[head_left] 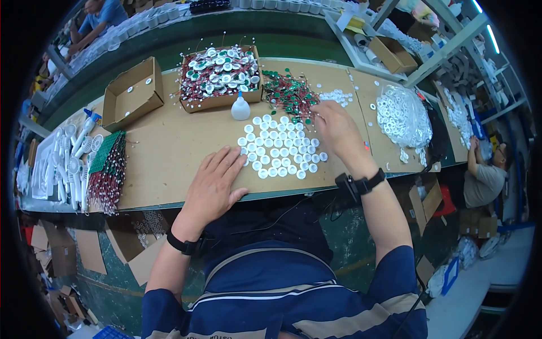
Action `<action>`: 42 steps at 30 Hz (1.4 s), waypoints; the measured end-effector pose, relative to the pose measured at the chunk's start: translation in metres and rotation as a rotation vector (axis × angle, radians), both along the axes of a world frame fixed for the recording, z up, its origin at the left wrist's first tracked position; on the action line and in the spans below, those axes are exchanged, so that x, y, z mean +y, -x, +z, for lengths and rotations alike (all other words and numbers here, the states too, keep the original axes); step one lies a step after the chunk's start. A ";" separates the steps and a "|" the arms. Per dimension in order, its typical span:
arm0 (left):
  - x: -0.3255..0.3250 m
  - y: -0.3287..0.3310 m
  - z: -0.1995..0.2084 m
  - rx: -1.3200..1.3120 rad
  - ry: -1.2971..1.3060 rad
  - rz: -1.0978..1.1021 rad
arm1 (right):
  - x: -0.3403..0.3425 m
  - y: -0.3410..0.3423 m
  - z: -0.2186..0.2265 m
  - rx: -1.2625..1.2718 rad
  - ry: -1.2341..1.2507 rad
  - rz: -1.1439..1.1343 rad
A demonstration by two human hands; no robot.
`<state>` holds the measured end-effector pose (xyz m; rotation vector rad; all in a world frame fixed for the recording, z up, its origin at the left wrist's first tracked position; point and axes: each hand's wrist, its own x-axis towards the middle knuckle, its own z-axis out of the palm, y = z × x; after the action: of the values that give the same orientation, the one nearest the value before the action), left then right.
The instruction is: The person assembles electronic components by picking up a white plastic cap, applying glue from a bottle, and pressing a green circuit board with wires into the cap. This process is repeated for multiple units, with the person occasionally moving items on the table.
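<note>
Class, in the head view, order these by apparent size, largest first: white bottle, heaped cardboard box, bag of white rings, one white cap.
Heaped cardboard box
Bag of white rings
White bottle
One white cap

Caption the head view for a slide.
Left hand beside round white caps, right hand by green parts with red wires.

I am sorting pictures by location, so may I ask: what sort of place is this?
Probably a factory assembly workshop: round white pieces are spread on a workbench, a carton is heaped with wired parts, and another person is at the right.
</note>
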<state>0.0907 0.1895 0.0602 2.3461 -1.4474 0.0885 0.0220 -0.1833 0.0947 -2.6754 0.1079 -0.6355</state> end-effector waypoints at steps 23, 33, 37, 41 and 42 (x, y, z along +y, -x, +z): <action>0.005 0.004 -0.002 0.034 0.034 -0.004 | -0.047 -0.066 0.005 -0.152 -0.401 -0.341; 0.002 0.005 -0.001 0.032 0.064 -0.007 | -0.024 -0.070 -0.011 0.193 0.043 -0.024; 0.003 0.007 0.004 0.045 0.054 -0.002 | -0.024 -0.075 -0.018 0.161 0.006 -0.079; 0.005 0.009 0.002 0.043 0.048 0.009 | -0.032 -0.081 -0.004 0.034 -0.484 -0.217; 0.005 0.008 0.001 0.039 0.045 0.018 | -0.034 -0.082 -0.002 -0.007 -0.705 -0.267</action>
<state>0.0824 0.1945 0.0613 2.3123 -1.3912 0.0789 0.1038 -0.2178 0.0927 -1.9881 0.5798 -0.5517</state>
